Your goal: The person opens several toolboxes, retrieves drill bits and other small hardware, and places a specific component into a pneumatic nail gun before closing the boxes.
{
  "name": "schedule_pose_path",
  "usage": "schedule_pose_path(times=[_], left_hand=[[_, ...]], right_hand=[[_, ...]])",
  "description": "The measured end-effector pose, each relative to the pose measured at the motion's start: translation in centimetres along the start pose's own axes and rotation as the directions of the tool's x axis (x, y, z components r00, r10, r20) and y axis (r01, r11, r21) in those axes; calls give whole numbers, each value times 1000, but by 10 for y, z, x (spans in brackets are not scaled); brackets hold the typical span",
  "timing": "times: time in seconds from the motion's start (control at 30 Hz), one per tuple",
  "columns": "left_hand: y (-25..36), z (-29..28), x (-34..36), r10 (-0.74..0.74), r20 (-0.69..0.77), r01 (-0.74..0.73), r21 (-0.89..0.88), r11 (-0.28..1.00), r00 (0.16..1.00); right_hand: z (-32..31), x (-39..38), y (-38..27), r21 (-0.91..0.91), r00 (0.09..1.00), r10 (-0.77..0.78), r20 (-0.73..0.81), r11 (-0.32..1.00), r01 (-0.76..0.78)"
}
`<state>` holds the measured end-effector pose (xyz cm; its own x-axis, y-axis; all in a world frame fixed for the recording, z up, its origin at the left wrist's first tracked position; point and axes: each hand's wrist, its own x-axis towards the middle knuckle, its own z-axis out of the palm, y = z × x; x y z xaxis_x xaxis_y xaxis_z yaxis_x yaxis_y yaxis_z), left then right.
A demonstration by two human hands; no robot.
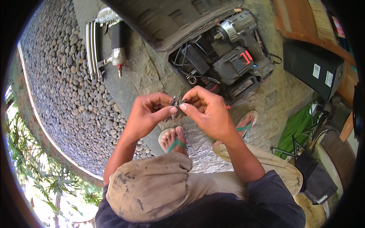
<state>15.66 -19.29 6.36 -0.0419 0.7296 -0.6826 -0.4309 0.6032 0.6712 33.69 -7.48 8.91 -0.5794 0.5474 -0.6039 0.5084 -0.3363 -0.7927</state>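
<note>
My left hand (pixel 149 113) and my right hand (pixel 210 111) meet in front of me, above the stone paving. Thumbs and fingers of both are pinched on a small cluster of dark metal pieces (pixel 175 109), slim and pointed in places. Its exact kind is too small to make out, and my fingertips cover part of it. Just beyond my hands lies an open black tool case (pixel 178 78). In it are a cordless impact wrench (pixel 236 28), a black battery (pixel 232 64) with a red mark, a charger (pixel 194 59) with its cable, and a socket (pixel 192 80).
A silver and black air nailer (pixel 118 53) lies on paving at the left, beside grey pebbles (pixel 64 64). A black box (pixel 312 68) stands at the right, near green turf (pixel 294 129) and a black bag (pixel 315 182). My sandalled feet (pixel 174 140) are below my hands.
</note>
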Motion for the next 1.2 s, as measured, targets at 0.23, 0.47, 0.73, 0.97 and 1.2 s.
schedule_pose_path(times=[0.23,0.47,0.73,0.97,1.2], left_hand=[[-13,-9,5,-54,39,53,10,999,998],[-29,-26,15,-34,-25,36,83,996,999],[-33,-51,26,24,-190,48,367,929,982],[-36,-49,27,76,-212,15,395,918,974],[-22,-40,19,-46,-83,47,18,999,996]], right_hand=[[-3,-3,4,-22,999,-28,-24,999,27],[-27,0,14,-274,992,-82,-100,960,52],[-59,21,5,-499,827,-367,-427,858,123],[-56,80,-12,-741,699,-692,-177,562,368],[-62,59,-22,-488,784,-529,-325,804,340]])
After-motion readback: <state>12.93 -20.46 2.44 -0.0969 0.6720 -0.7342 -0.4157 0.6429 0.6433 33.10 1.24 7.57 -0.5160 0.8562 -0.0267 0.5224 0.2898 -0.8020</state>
